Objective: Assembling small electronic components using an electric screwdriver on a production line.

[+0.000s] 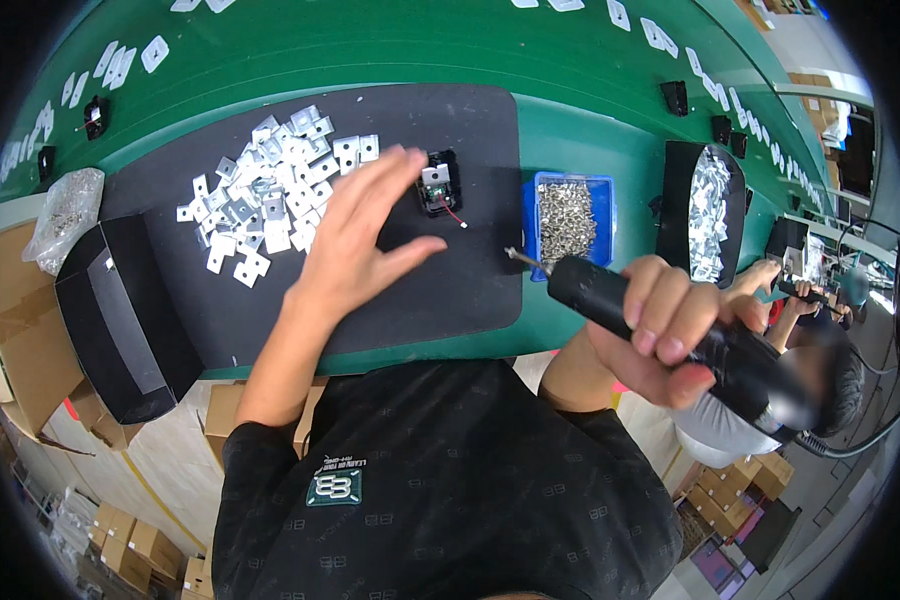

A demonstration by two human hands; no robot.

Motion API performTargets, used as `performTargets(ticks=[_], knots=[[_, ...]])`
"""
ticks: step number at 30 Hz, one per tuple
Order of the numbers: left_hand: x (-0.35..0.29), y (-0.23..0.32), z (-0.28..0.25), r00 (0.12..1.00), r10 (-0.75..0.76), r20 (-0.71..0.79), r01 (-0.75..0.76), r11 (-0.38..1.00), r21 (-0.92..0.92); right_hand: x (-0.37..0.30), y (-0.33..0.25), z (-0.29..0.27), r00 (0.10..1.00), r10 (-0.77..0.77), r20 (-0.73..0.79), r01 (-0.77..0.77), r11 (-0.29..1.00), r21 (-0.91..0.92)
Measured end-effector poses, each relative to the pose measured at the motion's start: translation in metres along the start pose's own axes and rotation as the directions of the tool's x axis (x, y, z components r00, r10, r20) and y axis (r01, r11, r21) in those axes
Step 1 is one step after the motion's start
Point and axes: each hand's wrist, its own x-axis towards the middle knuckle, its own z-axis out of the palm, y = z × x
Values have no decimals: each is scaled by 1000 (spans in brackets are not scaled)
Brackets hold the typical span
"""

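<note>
My right hand (670,315) is wrapped round a black electric screwdriver (585,288), whose bit points left over the mat. At the bit's tip sits something small and metallic, perhaps a screw. My left hand (355,235) is open, fingers spread, just left of a small black housing (452,170). Inside that housing are a silvery plate with a hole and a green circuit board (437,193); a red wire with a white plug trails out onto the mat. Behind my left hand lies a loose pile of silvery square plates (265,190). A blue bin (530,215) holds many small screws.
A dark work mat (470,295) lies on the green bench. To the right stands a black tray (675,200) of silvery parts. An empty-looking black tray (120,320) and a plastic bag (67,215) are at left. White and black pieces line a green belt (370,50). Another person sits at right.
</note>
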Motion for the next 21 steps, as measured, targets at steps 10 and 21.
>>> performTargets(ticks=[10, 21], knots=[[14, -34, 27, 982, 25, 188, -57, 985, 166, -4, 80, 14, 997, 48, -60, -62, 963, -261], [15, -36, 25, 982, 1, 189, -18, 996, 88, -6, 105, 13, 988, 101, -119, -133, 946, -296]])
